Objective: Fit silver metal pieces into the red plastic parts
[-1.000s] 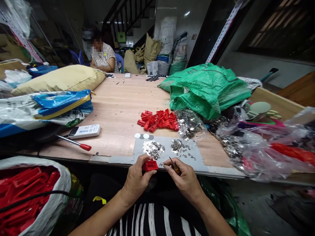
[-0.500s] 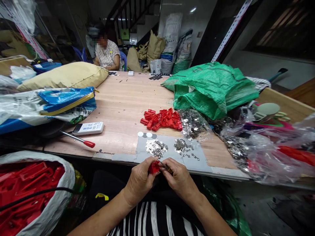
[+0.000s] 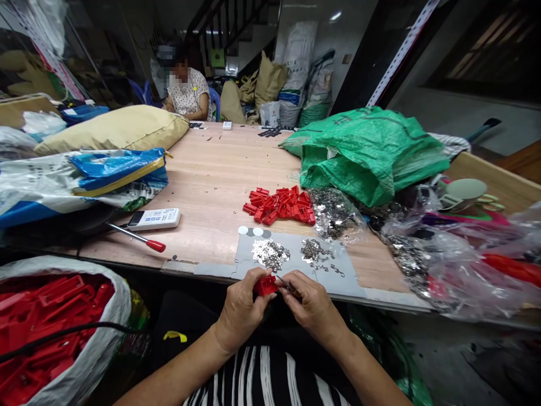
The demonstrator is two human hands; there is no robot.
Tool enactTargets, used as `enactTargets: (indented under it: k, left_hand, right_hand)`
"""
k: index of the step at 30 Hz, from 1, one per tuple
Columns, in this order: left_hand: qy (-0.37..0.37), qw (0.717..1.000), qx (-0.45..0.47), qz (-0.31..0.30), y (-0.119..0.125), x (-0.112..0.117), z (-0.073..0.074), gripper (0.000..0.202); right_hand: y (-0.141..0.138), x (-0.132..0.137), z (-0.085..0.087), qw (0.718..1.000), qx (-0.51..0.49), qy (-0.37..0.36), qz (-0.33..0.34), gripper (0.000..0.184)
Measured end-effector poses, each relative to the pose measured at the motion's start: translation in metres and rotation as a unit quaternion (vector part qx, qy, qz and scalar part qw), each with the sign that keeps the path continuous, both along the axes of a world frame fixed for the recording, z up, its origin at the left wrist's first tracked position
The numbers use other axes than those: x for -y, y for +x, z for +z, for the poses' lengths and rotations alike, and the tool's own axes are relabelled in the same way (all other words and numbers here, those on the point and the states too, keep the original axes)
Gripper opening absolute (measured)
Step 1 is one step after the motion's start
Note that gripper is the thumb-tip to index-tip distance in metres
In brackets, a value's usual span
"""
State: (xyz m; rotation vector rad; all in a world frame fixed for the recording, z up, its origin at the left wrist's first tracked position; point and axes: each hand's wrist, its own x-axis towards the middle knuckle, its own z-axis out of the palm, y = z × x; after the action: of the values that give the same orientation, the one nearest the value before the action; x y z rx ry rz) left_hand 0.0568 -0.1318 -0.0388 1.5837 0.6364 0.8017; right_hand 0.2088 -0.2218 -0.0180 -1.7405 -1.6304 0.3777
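Just before the near edge of the gray mat [image 3: 342,286], the left hand [image 3: 239,299] pinches a red plastic part [image 3: 266,285] between thumb and fingers; the right hand [image 3: 310,296] grips a slim tool [image 3: 284,282], its handle largely hidden. Mat, left half: bright metal pieces [image 3: 270,254]; right half: darker metal pieces [image 3: 313,251]. Beyond the mat: a heap of red parts [image 3: 281,206], a clear bag of metal pieces [image 3: 333,214] and a green sack [image 3: 367,149] screening the table [image 3: 211,220] behind it. Left of the mat: a red-knobbed lever [image 3: 156,246], a white box [image 3: 158,219] and a printed bag [image 3: 42,180]. Right of the mat: crumpled plastic bags [image 3: 465,282]. Far beyond the mat: a seated co-worker [image 3: 190,96].
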Motion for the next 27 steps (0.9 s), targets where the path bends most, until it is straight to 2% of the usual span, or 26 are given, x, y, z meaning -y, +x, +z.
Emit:
enactTargets:
  k: [4,7,10,14,18,22,27]
  left_hand:
    - [0.058,0.998,-0.012,-0.006,0.001,0.001,-0.002,0.037]
    - [0.157,0.987,-0.023,-0.01,0.001,0.002,-0.007,0.04]
    - [0.229,0.973,-0.021,0.005,0.0,0.002,-0.012,0.043]
    - [0.241,0.97,-0.028,0.022,0.0,0.002,-0.012,0.043]
    - [0.252,0.967,-0.037,0.027,-0.001,0.001,-0.009,0.044]
    - [0.279,0.959,-0.034,0.029,-0.001,0.002,-0.007,0.045]
    - [0.326,0.945,-0.017,0.036,0.0,0.002,-0.009,0.041]
  right_hand:
    - [0.001,-0.001,-0.002,1.0,0.013,-0.012,0.02,0.022]
    - [0.0,-0.002,-0.002,1.0,0.005,-0.02,0.022,0.023]
    - [-0.001,-0.003,0.001,0.998,-0.053,-0.034,0.017,0.017]
    - [0.004,0.0,0.002,0.986,-0.158,-0.056,0.014,0.017]
    - [0.011,0.002,-0.002,0.962,-0.261,-0.067,-0.033,0.022]
    - [0.011,-0.002,-0.009,0.95,-0.296,-0.083,-0.049,0.025]
    - [0.004,-0.009,-0.016,0.937,-0.337,-0.094,-0.027,0.028]
